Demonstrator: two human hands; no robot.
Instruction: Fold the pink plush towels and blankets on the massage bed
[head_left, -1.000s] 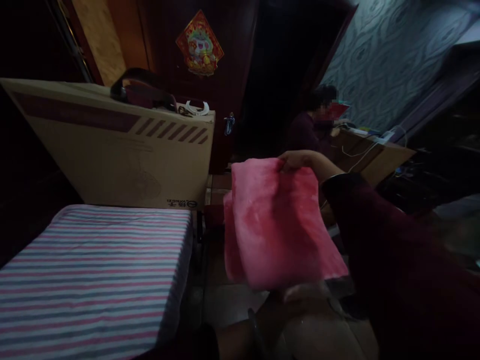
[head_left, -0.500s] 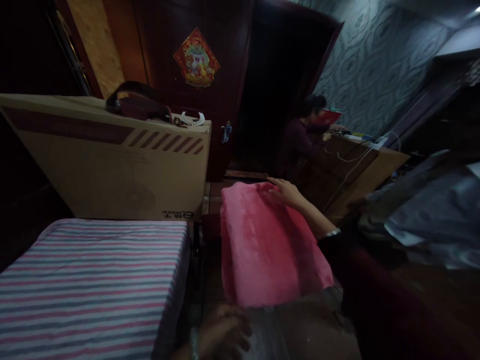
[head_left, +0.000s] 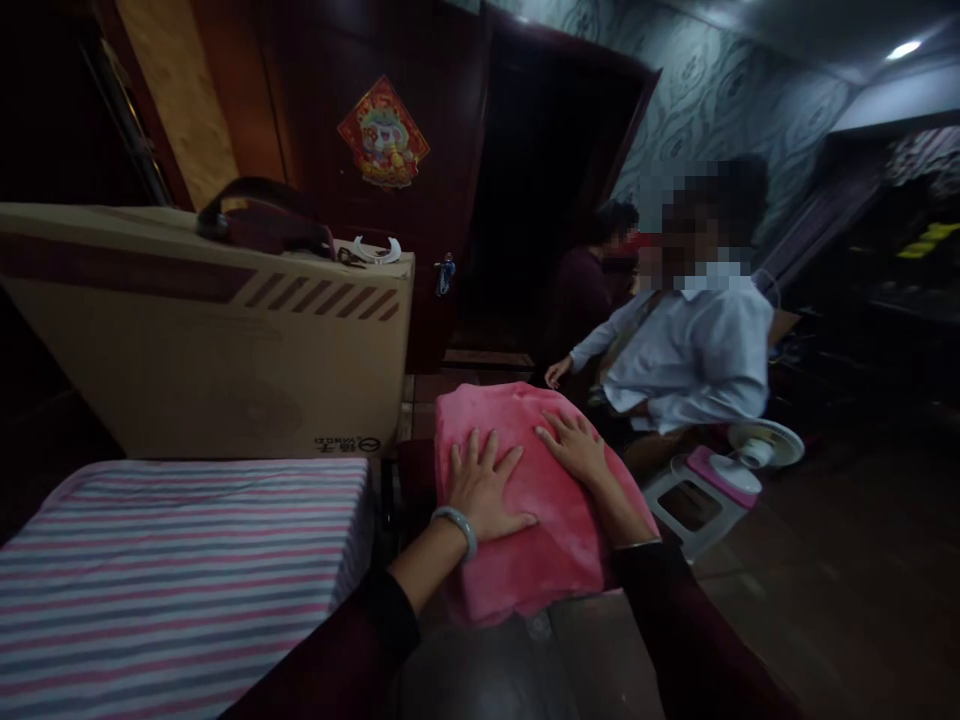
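A folded pink blanket [head_left: 536,570] with a soft, plush look lies on a dark, shiny surface [head_left: 570,650] in front of me. Flat on its left part rests my left hand [head_left: 484,490], fingers spread, a pale bangle at the wrist. My right hand [head_left: 577,448] also lies flat on the blanket, further right and slightly higher, with its fingers apart. Both palms touch the cloth and neither hand grips it.
A bed-like surface with a striped sheet [head_left: 187,560] is at the left, a large cardboard box [head_left: 322,360] behind it. To the right, a person in a white shirt [head_left: 690,350] stands near a pink-and-white stool [head_left: 705,490]. Another person [head_left: 585,280] is beyond.
My left hand has moved up from the near edge onto the blanket. My right hand has slid nearer from the far edge. A person in white has come into view at the right.
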